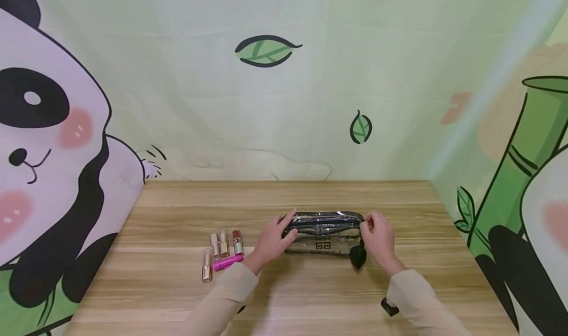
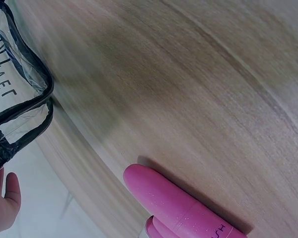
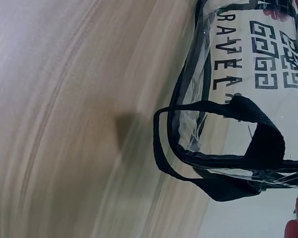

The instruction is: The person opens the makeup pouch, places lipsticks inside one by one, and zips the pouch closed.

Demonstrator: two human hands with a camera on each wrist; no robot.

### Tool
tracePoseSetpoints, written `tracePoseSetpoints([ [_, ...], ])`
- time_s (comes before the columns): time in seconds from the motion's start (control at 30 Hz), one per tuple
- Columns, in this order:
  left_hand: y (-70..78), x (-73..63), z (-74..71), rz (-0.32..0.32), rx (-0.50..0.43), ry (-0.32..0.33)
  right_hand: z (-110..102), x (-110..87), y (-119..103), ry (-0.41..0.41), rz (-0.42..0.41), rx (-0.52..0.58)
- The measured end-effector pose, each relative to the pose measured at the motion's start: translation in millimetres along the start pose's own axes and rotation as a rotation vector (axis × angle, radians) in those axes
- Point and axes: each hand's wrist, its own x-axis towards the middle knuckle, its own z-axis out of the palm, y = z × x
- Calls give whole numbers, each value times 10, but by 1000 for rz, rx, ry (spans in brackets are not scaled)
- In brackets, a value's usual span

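Note:
A clear travel pouch (image 1: 326,244) with black trim and printed letters stands on the wooden table. Its left end is gripped by my left hand (image 1: 272,237), thumb at the front and fingers over the top. At the upper right corner, by the end of the zip, my right hand (image 1: 377,235) pinches the pouch; the exact spot under the fingertips is hidden. A black strap loop (image 3: 268,144) hangs from that end. Left of the left hand lie several lipsticks (image 1: 224,243) in clear and gold cases, with a bright pink tube (image 2: 164,196) beside them.
The wooden table (image 1: 177,203) runs back to a cloth backdrop (image 1: 199,104) printed with pandas, leaves and bamboo. A small black object (image 1: 389,307) shows beside the right sleeve. The pink tube lies close to the left forearm.

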Motion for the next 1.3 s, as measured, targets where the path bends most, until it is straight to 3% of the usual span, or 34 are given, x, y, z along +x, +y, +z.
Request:
tracePoseSetpoints([
  [0.13,9,1,0,-3,6,-5,-12,14,1,-13,-31,-61],
  [0.27,15,0,5,0,9,-5,-15,24,5,0,-125,-134],
  [0.6,17,9,31,-8,26,-10,19,32,-2,112,-348,-199],
  [0.8,74,24,84,49,64,25,113,-2,-55,123,-509,-246],
  [1.3,102,10,120,59,56,64,185,-41,-104,110,-507,-265],
])
